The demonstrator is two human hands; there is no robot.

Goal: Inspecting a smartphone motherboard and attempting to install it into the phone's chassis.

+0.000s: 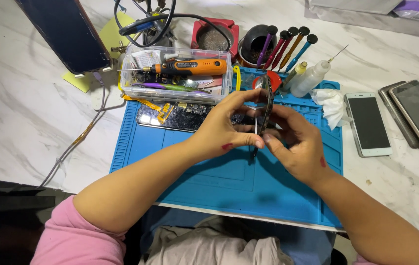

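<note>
My left hand (226, 125) and my right hand (298, 142) meet over the blue work mat (219, 176). Between them they hold a dark phone (267, 100) edge-on and upright, its thin side toward the camera. Left thumb and fingers pinch its near lower edge, and the right-hand fingers press against it from the right. A thin metal tool seems to sit at the pinch point, too small to be sure. Behind the hands, a cracked phone screen (170, 118) lies flat on the mat.
A clear plastic box (177, 73) with an orange rotary tool stands at the mat's back. Coloured screwdrivers (288, 46), small bottles (310, 78), a crumpled tissue (332, 105), a white phone (369, 122) and two dark phones (415, 118) lie right. A tablet (67, 32) leans back left.
</note>
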